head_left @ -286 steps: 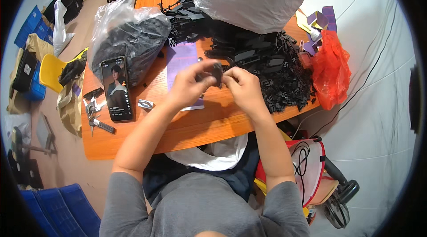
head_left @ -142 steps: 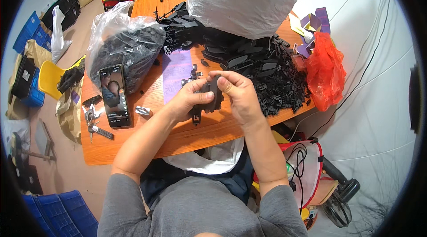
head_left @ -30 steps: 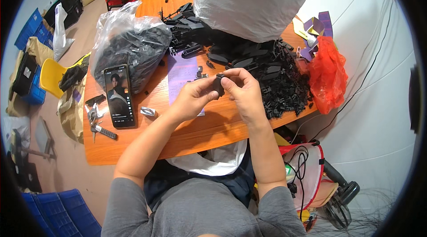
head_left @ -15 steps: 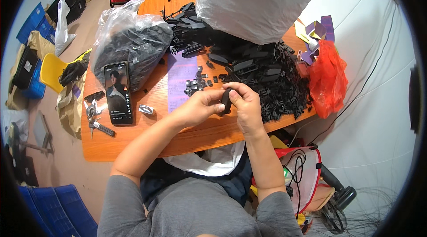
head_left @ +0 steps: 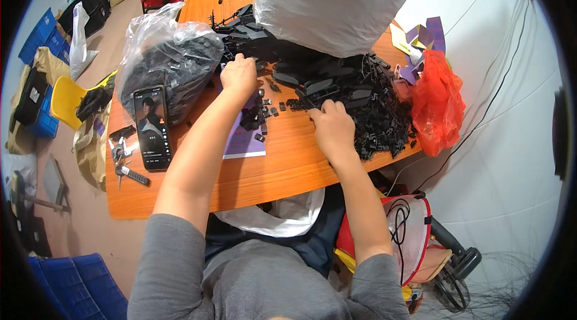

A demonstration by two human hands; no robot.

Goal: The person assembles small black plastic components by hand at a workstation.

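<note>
My left hand [head_left: 239, 76] reaches out over the near-left edge of a heap of long black plastic parts [head_left: 252, 34], beside the clear bag. Its fingers are curled down, and what they hold, if anything, is hidden. My right hand [head_left: 334, 130] is closed in a pinch at the near side of a big pile of black plastic pieces [head_left: 375, 121]. A narrow black plastic part [head_left: 305, 99] shows at its fingertips. Between the hands, small black pieces [head_left: 262, 111] lie scattered on and beside a purple printed sheet [head_left: 245, 144].
A clear bag of black parts [head_left: 168, 61] and a phone [head_left: 152, 129] stand on the left, with keys [head_left: 122, 155] nearby. A large white sack [head_left: 336, 7] rises behind the pile. On the right sits a red plastic bag [head_left: 437, 103]. The wooden table's curved edge [head_left: 240, 200] faces me.
My hands, together over the table around a black part before, have parted. The left moved forward and left to the heap; the right shifted slightly right with a black part at its fingertips.
</note>
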